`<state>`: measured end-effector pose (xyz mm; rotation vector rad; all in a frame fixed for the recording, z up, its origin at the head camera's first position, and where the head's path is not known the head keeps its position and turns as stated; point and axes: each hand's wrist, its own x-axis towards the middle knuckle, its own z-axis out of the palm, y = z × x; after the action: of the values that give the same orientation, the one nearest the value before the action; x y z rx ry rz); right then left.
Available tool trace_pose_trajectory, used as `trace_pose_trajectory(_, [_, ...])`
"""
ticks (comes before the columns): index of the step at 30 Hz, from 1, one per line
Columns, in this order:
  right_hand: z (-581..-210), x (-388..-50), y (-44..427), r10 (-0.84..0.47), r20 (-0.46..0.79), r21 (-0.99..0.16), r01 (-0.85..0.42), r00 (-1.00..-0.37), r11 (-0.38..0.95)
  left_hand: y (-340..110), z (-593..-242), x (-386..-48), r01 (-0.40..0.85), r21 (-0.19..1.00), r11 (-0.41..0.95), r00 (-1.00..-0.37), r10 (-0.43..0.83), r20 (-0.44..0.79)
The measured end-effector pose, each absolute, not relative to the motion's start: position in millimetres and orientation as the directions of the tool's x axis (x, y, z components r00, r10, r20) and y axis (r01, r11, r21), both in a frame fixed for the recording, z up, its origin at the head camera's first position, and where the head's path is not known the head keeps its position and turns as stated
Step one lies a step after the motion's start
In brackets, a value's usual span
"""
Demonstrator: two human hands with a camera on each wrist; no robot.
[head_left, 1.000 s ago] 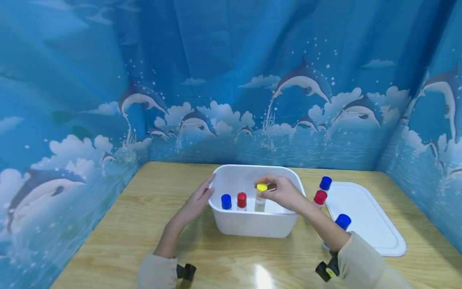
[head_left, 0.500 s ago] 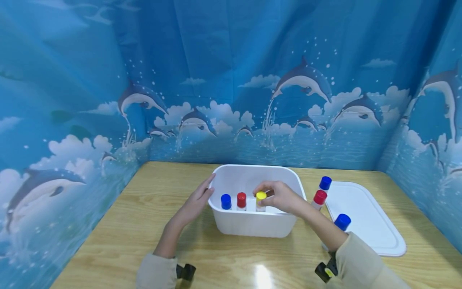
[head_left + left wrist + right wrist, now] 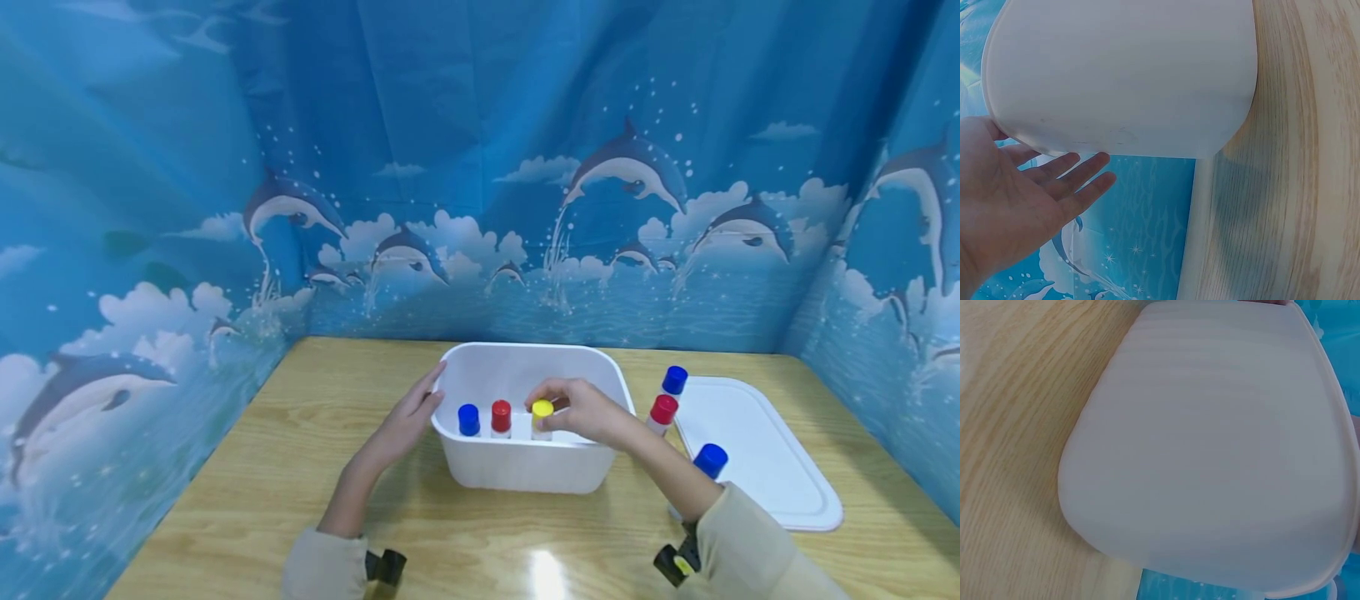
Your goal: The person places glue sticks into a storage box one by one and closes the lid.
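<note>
Thumb and fingers of the right hand (image 3: 585, 408), in the head view, pinched a yellow-capped bottle (image 3: 542, 410) upright inside a white plastic bin (image 3: 525, 467), beside a red-capped bottle (image 3: 501, 418) and a blue-capped bottle (image 3: 468, 420). Good handling seemed to call for a light grip near the cap, a level base and no knock against the red-capped neighbour. The left hand (image 3: 408, 421) touched the bin's end, which probably steadied it. Wood-grain tabletop (image 3: 247, 442) caught a bright reflection; a white lid (image 3: 757, 450) lay at the right, and a dolphin-printed curtain (image 3: 480, 158) enclosed the table. In the left wrist view, the left fingers were spread, meeting the bin's outer wall near its rim. In the right wrist view, the bin's wall hid the pinch, so finger placement could not be told there.
</note>
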<state>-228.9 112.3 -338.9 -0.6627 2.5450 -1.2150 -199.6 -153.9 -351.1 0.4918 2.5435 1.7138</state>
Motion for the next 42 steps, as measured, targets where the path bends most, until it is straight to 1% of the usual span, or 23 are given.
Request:
trace_pose_trajectory(6, [-338,-229,112,-0.527,-0.008,-0.762,-0.336,-0.85,0.554,-160,-381,-220,0.267,0.904,0.333,-0.946,0.269,0.181])
trace_pose_trajectory(12, [-336,-229,113,-0.564,0.005,-0.747,-0.378,-0.826,0.546,-160,-381,-220,0.262,0.903,0.341,-0.948,0.267,0.175])
trace_pose_trajectory(20, [-331,-225,114,-0.555,-0.007,-0.744,-0.366,-0.832,0.559,-161,-382,-220,0.262,0.904,0.339,-0.949,0.262,0.177])
trace_pose_trajectory(27, [-321,-221,123,-0.572,0.049,-0.751,-0.408,-0.819,0.519,-160,-381,-220,0.262,0.903,0.341,-0.949,0.261,0.177])
trace_pose_trajectory(30, [-309,-213,130,-0.548,0.075,-0.766,-0.4,-0.833,0.504,-161,-381,-220,0.26,0.904,0.339,-0.95,0.26,0.175])
trace_pose_trajectory(36, [-285,-186,157,-0.467,0.158,-0.752,-0.412,-0.87,0.514,-161,-383,-221,0.279,0.898,0.34,-0.944,0.271,0.19])
trace_pose_trajectory(42, [-282,-162,197,-0.351,0.246,-0.712,-0.414,-0.904,0.567,-160,-381,-220,0.268,0.902,0.338,-0.947,0.266,0.181])
